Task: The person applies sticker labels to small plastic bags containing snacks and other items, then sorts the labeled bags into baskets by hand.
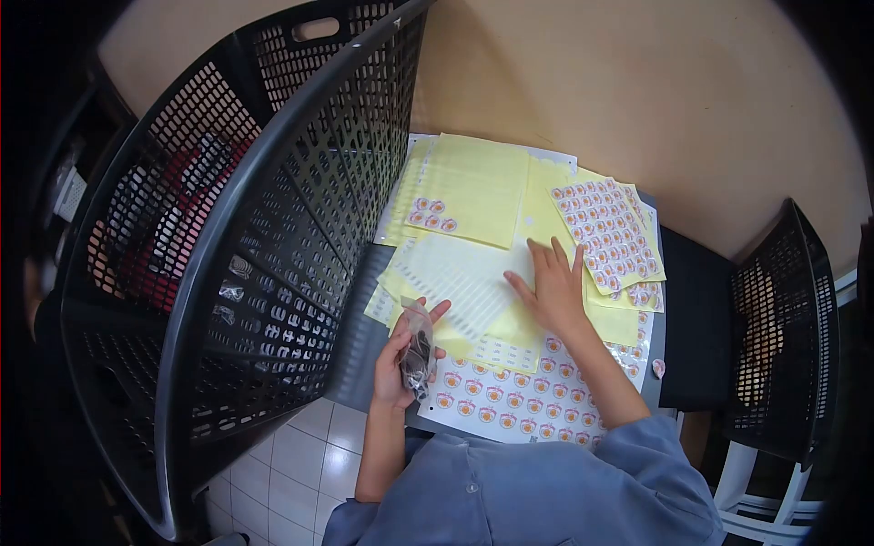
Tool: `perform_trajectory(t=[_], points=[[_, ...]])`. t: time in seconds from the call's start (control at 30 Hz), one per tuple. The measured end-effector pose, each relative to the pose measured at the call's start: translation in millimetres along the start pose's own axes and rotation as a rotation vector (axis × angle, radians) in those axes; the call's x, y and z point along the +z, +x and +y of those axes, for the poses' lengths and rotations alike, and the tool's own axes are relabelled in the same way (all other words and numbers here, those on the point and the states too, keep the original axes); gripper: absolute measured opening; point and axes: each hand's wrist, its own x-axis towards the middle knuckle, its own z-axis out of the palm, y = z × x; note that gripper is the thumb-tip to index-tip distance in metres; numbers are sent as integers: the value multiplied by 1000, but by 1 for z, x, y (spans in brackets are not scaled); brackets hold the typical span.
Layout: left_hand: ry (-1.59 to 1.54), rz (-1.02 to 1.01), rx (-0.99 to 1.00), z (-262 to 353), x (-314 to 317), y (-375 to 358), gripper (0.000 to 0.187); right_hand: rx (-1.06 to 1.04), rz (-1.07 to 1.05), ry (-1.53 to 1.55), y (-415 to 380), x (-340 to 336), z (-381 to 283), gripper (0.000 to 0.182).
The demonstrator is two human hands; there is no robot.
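Observation:
My left hand (399, 364) holds a small clear plastic bag (417, 350) with dark items inside, at the front left of the table. Spread out, the fingers of my right hand (551, 282) rest on or just over a whitish sheet with rows of small labels (464, 282). Under and around that sheet lie yellow backing sheets, one of them (482, 182) with a few round stickers left at its lower corner. A yellow sheet full of round orange and pink stickers (605, 232) is right of my right hand. Nearer my body lies a white sheet of round stickers (519, 400).
A tall black perforated basket (300, 182) stands at the left, with red and dark items behind its mesh. Another black basket (787, 337) is at the far right. A beige wall (637, 82) rises behind the table. One loose sticker (658, 369) lies near the right edge.

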Motion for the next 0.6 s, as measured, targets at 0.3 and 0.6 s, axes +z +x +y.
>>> perform_trajectory(t=[0.3,0.6], points=[[-133,165,-18,-2,-13,10,36,60,-71,84,37,-5,3,55],[-167,157,-5,-1,-16,7,38,-87,289,305,75,22,20,11]])
